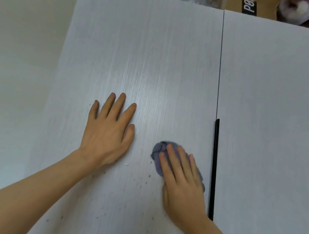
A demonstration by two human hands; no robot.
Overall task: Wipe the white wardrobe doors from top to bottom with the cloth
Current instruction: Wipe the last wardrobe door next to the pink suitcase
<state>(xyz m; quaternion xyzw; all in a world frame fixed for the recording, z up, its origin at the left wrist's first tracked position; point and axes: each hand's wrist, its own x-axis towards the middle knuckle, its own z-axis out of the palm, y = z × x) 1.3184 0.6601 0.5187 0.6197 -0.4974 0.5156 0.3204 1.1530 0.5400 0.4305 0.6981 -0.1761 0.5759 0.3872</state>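
my left hand (108, 130) lies flat on the left wardrobe door (142, 55), its grip wide, fingers straight and spread, holding nothing; i judge it braces the panel so it does not swing. small dark specks (145, 182) dot the door below and between my hands. to the right, my right hand (182, 182) presses the cloth (159, 151) against the same door, grip flat over it, fingers straight. the cloth looks soft, light and limp, bunched under my palm, so it likely needs even pressure, not a pinch. just beside it runs the black handle strip (214, 165), then the right door (281, 95).
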